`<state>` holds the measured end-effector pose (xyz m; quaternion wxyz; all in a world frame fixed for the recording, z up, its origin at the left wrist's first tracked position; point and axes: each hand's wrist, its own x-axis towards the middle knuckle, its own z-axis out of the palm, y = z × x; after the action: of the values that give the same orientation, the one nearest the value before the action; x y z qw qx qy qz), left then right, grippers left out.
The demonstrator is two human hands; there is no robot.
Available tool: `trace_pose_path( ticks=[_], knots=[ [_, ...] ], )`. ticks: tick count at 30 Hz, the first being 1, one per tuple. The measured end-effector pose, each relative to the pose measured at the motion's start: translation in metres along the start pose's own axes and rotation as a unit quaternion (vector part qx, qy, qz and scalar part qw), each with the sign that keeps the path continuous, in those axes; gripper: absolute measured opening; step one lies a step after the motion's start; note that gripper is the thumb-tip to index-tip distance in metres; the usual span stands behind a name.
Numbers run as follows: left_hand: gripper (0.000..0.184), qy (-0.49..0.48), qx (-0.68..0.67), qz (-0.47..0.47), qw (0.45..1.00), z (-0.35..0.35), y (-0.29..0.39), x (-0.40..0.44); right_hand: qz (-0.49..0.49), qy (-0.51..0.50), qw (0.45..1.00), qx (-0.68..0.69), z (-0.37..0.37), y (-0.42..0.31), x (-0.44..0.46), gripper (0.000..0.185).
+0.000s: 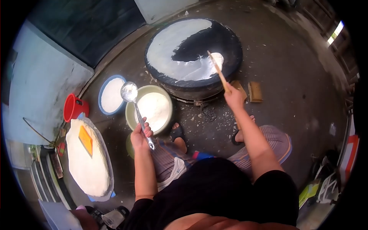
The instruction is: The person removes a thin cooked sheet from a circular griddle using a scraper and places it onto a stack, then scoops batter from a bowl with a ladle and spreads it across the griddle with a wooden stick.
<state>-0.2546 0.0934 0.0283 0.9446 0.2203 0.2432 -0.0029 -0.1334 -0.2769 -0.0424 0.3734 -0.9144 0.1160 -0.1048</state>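
Observation:
My left hand (141, 135) is closed round the handle of a metal ladle (129, 92); its bowl, smeared white inside, is above the rims of two basins. In my right hand (234, 96) is a wooden batter spreader (218, 72), its far end over the round black griddle (196, 43). A thin white layer of batter (165, 48) covers the griddle's left side and curves along its front. A thicker white blob (217, 58) lies beside the spreader's tip. The green basin (169, 119) below the ladle holds a white mass.
A blue-rimmed basin (102, 100) of white contents and a red bucket (68, 108) stand to the left. A stack of thin white sheets (87, 172) with a yellow-orange scraper (86, 141) on top lies nearer me. Wooden blocks (255, 92) sit right of the griddle.

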Motion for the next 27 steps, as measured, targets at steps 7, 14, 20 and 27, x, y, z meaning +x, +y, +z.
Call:
trace_pose_path(
  ticks=[7,14,20,27],
  knots=[
    [0.031,0.046,0.013,0.011,0.999,0.021,-0.008,-0.003,-0.197,0.052,0.964,-0.172,-0.031,0.047,0.018,0.044],
    [0.031,0.073,0.022,0.006,0.997,0.035,-0.019,0.008,-0.121,-0.085,0.989,-0.001,-0.041,0.014,0.029,0.040],
    [0.030,0.083,0.003,0.006,0.997,0.044,-0.028,0.010,-0.220,0.012,0.955,-0.200,-0.069,0.100,0.080,0.043],
    [0.030,0.094,-0.040,-0.010,0.995,0.056,-0.037,0.023,-0.182,-0.076,0.969,-0.146,-0.077,0.041,0.110,0.039]
  ],
)
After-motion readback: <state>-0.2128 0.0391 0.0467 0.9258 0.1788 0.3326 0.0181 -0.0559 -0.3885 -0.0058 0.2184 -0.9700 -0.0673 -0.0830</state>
